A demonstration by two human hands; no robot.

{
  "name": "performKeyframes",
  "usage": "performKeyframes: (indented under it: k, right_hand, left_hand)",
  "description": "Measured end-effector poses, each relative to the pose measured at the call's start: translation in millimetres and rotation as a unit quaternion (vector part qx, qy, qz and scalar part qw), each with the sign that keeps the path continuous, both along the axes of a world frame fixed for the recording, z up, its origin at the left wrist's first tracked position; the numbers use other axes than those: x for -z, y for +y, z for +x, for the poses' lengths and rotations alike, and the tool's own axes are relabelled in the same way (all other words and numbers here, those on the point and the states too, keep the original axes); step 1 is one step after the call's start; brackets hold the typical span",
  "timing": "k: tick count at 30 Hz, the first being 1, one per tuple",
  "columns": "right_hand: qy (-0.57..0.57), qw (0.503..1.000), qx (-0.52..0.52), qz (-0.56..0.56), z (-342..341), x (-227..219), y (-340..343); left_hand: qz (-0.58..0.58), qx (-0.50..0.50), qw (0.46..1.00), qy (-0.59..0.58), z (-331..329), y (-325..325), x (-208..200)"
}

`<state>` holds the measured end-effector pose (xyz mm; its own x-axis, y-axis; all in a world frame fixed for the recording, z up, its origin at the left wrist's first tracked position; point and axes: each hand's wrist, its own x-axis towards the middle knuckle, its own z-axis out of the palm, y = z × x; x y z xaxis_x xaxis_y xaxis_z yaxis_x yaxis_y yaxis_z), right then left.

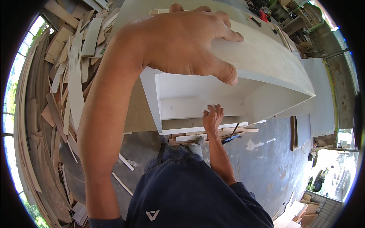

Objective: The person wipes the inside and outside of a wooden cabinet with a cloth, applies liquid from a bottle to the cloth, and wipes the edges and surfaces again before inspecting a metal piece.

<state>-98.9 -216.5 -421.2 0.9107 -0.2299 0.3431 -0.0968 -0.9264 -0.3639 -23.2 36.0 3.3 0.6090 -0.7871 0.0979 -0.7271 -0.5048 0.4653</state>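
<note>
A white box-shaped cabinet (273, 97) stands in front of me with its open side facing me. My left hand (186, 45) is stretched over its pale top panel (266, 53), fingers spread and thumb near the front edge. Whether the palm presses on the panel cannot be made out. Lower down, my right hand (213, 117) reaches to the cabinet's opening, fingers curled round a small white wad (209, 108). The wad is at the lower inside of the cabinet, partly covered by the fingers; its material is unclear.
Offcuts and long boards (76, 72) are heaped on the left. Thin strips (123, 184) lie on the grey floor (262, 167). Wood pieces (186, 136) lie below the cabinet, near my feet. A dark-handled tool (255, 21) rests on the far surface. Panels (304, 129) stand at the right.
</note>
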Motion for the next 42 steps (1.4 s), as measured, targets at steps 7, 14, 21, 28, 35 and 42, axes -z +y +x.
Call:
performKeyframes:
  k: [7, 14, 21, 28, 35, 42]
  right_hand:
    - [-0.048, 0.994, -0.096, -0.014, -10.7, 6.2, -43.0]
    - [-0.109, 0.93, -0.34, 0.084, -26.0, 33.7, 95.3]
    - [-0.036, 0.946, -0.323, 0.007, -27.7, 17.8, 25.8]
    - [0.018, 0.937, -0.198, 0.288, -1.8, -36.4, 22.8]
    - [0.022, 0.956, -0.28, 0.086, -34.8, -22.8, 83.2]
    - [0.035, 0.918, -0.334, 0.211, 31.4, -62.2, 113.3]
  left_hand:
    - [-0.003, -0.05, 0.996, -0.077, 26.1, -3.3, 50.4]
    - [0.037, 0.003, 0.999, -0.02, 8.9, -1.7, 1.3]
    - [0.021, -0.034, 0.999, -0.002, 24.3, -1.7, 15.2]
    - [0.041, 0.007, 0.999, -0.007, 27.2, -2.2, -1.0]
    - [0.014, -0.011, 1.0, 0.017, 34.9, -2.5, 7.5]
    - [-0.021, 0.007, 0.998, 0.052, 76.5, -1.4, 32.4]
